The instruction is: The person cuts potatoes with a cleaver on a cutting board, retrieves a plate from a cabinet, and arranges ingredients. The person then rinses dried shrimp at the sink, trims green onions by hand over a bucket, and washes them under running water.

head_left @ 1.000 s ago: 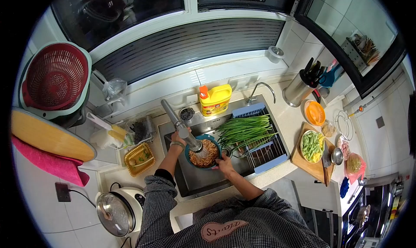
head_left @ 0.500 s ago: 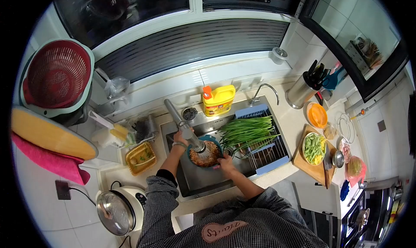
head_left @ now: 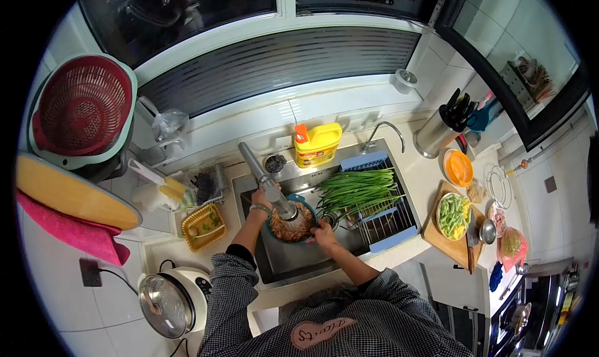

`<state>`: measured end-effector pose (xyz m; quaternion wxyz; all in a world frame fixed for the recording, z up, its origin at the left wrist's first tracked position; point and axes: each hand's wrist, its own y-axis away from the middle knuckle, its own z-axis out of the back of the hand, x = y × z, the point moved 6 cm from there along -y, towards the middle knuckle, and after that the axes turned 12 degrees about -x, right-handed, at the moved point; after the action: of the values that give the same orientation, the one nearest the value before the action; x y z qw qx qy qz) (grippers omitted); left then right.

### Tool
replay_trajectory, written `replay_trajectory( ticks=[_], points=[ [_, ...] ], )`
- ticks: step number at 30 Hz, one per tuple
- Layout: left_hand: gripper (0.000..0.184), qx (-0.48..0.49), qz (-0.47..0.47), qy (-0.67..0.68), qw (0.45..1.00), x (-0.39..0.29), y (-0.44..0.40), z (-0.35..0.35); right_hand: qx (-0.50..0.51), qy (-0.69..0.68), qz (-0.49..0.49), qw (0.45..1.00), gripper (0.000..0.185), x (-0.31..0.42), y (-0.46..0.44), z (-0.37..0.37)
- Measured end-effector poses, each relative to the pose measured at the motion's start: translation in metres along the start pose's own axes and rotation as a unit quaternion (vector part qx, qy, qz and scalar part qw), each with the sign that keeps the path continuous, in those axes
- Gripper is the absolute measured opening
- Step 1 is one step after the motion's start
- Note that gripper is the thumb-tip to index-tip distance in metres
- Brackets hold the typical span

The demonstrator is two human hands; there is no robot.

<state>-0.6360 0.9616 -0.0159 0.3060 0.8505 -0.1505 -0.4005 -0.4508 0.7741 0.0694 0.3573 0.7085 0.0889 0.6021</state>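
Note:
A teal bowl (head_left: pixel 310 202) with small brown pieces (head_left: pixel 293 228) in it is held in the sink (head_left: pixel 290 259), under the grey faucet (head_left: pixel 265 182). Water runs from the faucet head onto the pieces. At the bowl's upper left, my left hand (head_left: pixel 261 200) grips the rim, partly hidden by the faucet. My right hand (head_left: pixel 323 233) is closed on the bowl's right edge. Long green stalks (head_left: pixel 359 192) lie on the blue-ended rack (head_left: pixel 392 233) just right of the bowl.
A yellow jug (head_left: pixel 317 146) stands behind the sink. On the right are a board (head_left: pixel 435 234) with a bowl of cut vegetables (head_left: pixel 453 217) and a knife holder (head_left: pixel 435 134). Left are a yellow basket (head_left: pixel 203 228) and a lidded cooker (head_left: pixel 168 304).
The view has shifted a little, so the scene sits slightly further right. Water spreads wider over the brown pieces than in the earliest frame. Both hands keep their hold on the bowl.

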Motion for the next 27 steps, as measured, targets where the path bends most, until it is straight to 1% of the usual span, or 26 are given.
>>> replay_trajectory(
  ticks=[1, 3, 4, 6, 7, 9, 10, 12, 13, 14, 15, 16, 18, 20, 22, 23, 24, 25, 26, 27],
  points=[
    [0.037, 0.059, -0.12, -0.068, 0.989, -0.001, -0.013, 0.002, 0.0, 0.0, 0.0, 1.0, 0.047, 0.001, 0.001, 0.0],
    [0.039, 0.116, -0.236, -0.135, 0.955, -0.005, -0.014, 0.0, 0.012, -0.008, -0.006, 1.0, 0.048, 0.005, 0.006, -0.002],
    [0.04, 0.114, -0.204, -0.115, 0.965, -0.001, -0.019, 0.005, 0.013, -0.007, -0.007, 1.0, 0.048, 0.007, 0.008, -0.003],
    [0.041, 0.112, -0.171, -0.095, 0.974, 0.002, -0.02, 0.007, -0.007, -0.004, -0.017, 1.0, 0.048, 0.006, 0.008, -0.002],
    [0.032, 0.146, -0.153, -0.046, 0.976, 0.003, -0.017, 0.005, -0.006, -0.004, -0.017, 1.0, 0.048, 0.007, 0.008, -0.002],
    [0.024, 0.179, -0.135, 0.004, 0.974, -0.002, -0.008, -0.001, 0.005, -0.028, -0.022, 0.999, 0.057, 0.005, 0.007, -0.003],
    [0.024, 0.112, -0.145, -0.138, 0.973, -0.005, -0.01, 0.004, 0.005, -0.028, -0.022, 0.999, 0.057, 0.004, 0.006, -0.002],
    [0.025, 0.043, -0.15, -0.278, 0.948, -0.018, 0.011, -0.004, 0.008, -0.015, -0.026, 1.0, 0.048, 0.009, 0.011, -0.001],
    [0.025, 0.041, -0.203, -0.376, 0.903, -0.026, 0.035, -0.022, 0.008, -0.015, -0.026, 1.0, 0.048, 0.007, 0.008, 0.0],
    [0.026, 0.038, -0.252, -0.468, 0.846, -0.03, 0.049, -0.033, 0.008, -0.023, -0.02, 0.999, 0.048, 0.001, 0.002, 0.002],
    [0.026, 0.039, -0.252, -0.469, 0.846, -0.026, 0.034, -0.024, 0.008, -0.032, -0.014, 0.999, 0.048, 0.002, 0.002, 0.002],
    [0.027, 0.059, -0.2, -0.383, 0.9, -0.019, 0.016, -0.016, 0.008, -0.033, -0.014, 0.999, 0.048, 0.002, 0.001, 0.003],
    [0.027, 0.079, -0.144, -0.294, 0.942, -0.016, 0.015, -0.018, -0.014, -0.038, -0.025, 0.999, 0.049, 0.01, 0.007, 0.006],
    [0.028, 0.091, -0.138, -0.287, 0.944, -0.015, 0.013, -0.018, -0.003, -0.04, -0.022, 0.999, 0.049, 0.011, 0.004, 0.008],
    [0.029, 0.107, -0.193, -0.324, 0.92, -0.016, 0.011, -0.019, 0.009, -0.042, -0.019, 0.999, 0.05, 0.01, 0.002, 0.01],
    [0.029, 0.119, -0.237, -0.34, 0.902, -0.016, 0.006, -0.018, -0.006, -0.031, -0.025, 0.999, 0.051, 0.013, 0.004, 0.012],
    [0.03, 0.118, -0.285, -0.404, 0.861, -0.016, -0.003, -0.016, -0.021, -0.02, -0.031, 0.999, 0.052, 0.015, 0.006, 0.013],
    [0.03, 0.099, -0.325, -0.49, 0.803, -0.015, -0.012, -0.011, -0.021, -0.021, -0.031, 0.999, 0.052, 0.018, 0.008, 0.012],
    [0.033, 0.055, -0.324, -0.636, 0.698, -0.017, -0.009, -0.012, -0.006, -0.038, -0.041, 0.998, 0.053, 0.02, 0.01, 0.011],
    [0.036, 0.025, -0.311, -0.763, 0.566, -0.017, -0.011, -0.009, 0.006, -0.055, -0.05, 0.997, 0.054, 0.023, 0.012, 0.012]
  ],
)
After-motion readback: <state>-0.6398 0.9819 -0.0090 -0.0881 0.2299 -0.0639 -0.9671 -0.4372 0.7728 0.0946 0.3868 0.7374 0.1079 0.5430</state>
